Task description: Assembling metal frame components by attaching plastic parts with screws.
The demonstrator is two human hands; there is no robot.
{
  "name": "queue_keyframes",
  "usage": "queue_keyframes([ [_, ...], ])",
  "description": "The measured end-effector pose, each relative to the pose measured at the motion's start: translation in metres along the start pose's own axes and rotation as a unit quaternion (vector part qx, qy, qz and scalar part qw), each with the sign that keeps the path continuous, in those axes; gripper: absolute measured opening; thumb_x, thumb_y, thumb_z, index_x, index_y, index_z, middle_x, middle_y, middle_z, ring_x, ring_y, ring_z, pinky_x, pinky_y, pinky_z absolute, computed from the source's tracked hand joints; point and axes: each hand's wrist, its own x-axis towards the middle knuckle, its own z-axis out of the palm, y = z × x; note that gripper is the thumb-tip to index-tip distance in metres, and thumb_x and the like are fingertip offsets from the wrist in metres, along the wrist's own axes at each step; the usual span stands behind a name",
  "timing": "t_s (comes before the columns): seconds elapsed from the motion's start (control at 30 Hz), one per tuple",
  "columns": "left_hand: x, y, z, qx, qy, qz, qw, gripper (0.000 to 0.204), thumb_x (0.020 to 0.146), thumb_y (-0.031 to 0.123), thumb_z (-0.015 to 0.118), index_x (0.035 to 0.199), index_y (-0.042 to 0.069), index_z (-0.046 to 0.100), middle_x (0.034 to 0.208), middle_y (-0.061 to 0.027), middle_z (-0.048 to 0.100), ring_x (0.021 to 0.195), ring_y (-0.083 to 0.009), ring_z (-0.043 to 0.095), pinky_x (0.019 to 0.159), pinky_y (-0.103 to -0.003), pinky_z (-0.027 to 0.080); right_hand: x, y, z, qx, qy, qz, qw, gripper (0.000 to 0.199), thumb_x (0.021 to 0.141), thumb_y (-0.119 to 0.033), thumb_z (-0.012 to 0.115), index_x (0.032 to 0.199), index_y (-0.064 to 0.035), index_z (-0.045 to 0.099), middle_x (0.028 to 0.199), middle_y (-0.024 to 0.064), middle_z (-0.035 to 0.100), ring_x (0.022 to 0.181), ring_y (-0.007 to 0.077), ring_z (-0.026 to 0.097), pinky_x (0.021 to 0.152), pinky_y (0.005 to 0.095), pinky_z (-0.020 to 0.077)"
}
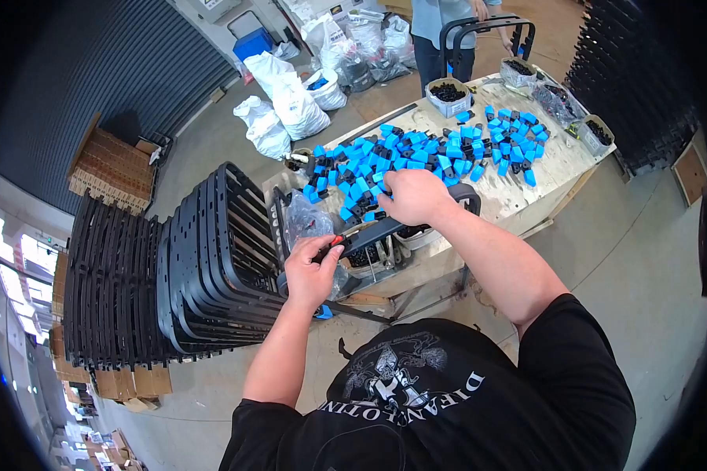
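My left hand (310, 271) is closed around a red-and-black-handled tool (337, 240), which looks like a screwdriver. It rests at the left end of a black bent-tube frame (381, 230) at the near edge of the workbench. My right hand (418, 196) is above the frame's right part with its fingers curled in. What it grips, if anything, is hidden. Beyond it, many blue-and-black plastic parts (428, 145) lie heaped on the wooden bench top (499, 196). A tub of small black pieces (361, 257) sits beneath the frame.
Stacked black frames (204, 259) stand close on my left. Containers of black pieces (448, 93) line the bench's far side. Across the bench a person (445, 39) stands by another black frame (491, 25). White sacks (294, 106) lie on the floor beyond.
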Motion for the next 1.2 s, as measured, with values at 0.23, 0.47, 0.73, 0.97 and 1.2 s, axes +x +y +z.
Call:
queue_keyframes([
  [0.23, 0.007, 0.012, -0.003, 0.011, -0.058, -0.073, 0.996, 0.019, 0.081, 0.012, 0.080, 0.098, 0.005, 0.076, 0.092, -0.0124, 0.073, 0.087, -0.0277, 0.068, 0.080, -0.036, 0.053, -0.004, -0.003, -0.002, 0.004, 0.001, 0.001, 1.000, 0.037, 0.090, -0.037, 0.058, 0.094, -0.0019, 0.068, 0.092, 0.0195, 0.072, 0.088, 0.0377, 0.070, 0.080, 0.0504, 0.0560],
  [0.47, 0.015, 0.008, -0.007, 0.026, -0.081, -0.013, 0.996, 0.018, 0.080, 0.008, 0.080, 0.097, 0.002, 0.076, 0.093, -0.0137, 0.073, 0.088, -0.0270, 0.068, 0.077, -0.035, 0.054, -0.002, -0.004, -0.004, 0.001, 0.010, 0.004, 1.000, 0.037, 0.090, -0.037, 0.058, 0.095, -0.0015, 0.068, 0.093, 0.0195, 0.072, 0.089, 0.0374, 0.070, 0.080, 0.0499, 0.0560],
  [0.73, 0.007, -0.002, -0.012, 0.088, -0.106, 0.136, 0.981, 0.033, 0.083, 0.012, 0.078, 0.112, 0.000, 0.069, 0.109, -0.0158, 0.069, 0.102, -0.0343, 0.064, 0.091, -0.042, 0.053, 0.002, -0.003, 0.001, -0.006, 0.005, 0.021, 1.000, 0.036, 0.090, -0.038, 0.059, 0.095, -0.0030, 0.068, 0.092, 0.0179, 0.072, 0.088, 0.0367, 0.070, 0.079, 0.0493, 0.0558],
  [0.97, -0.002, -0.012, -0.011, 0.197, -0.140, 0.219, 0.945, 0.048, 0.083, 0.011, 0.076, 0.124, -0.007, 0.060, 0.119, -0.0204, 0.063, 0.113, -0.0360, 0.061, 0.097, -0.042, 0.052, 0.004, -0.010, -0.004, -0.013, -0.021, 0.027, 0.999, 0.037, 0.091, -0.037, 0.057, 0.095, -0.0029, 0.068, 0.094, 0.0176, 0.072, 0.091, 0.0369, 0.070, 0.082, 0.0497, 0.0565],
  [1.2, -0.003, -0.019, -0.011, 0.217, -0.169, 0.249, 0.929, 0.045, 0.085, 0.012, 0.071, 0.124, -0.006, 0.060, 0.120, -0.0183, 0.064, 0.113, -0.0335, 0.062, 0.096, -0.041, 0.053, 0.006, -0.014, -0.006, -0.030, -0.041, 0.035, 0.998, 0.037, 0.091, -0.038, 0.057, 0.095, -0.0028, 0.069, 0.095, 0.0180, 0.072, 0.092, 0.0364, 0.070, 0.083, 0.0494, 0.0566],
])
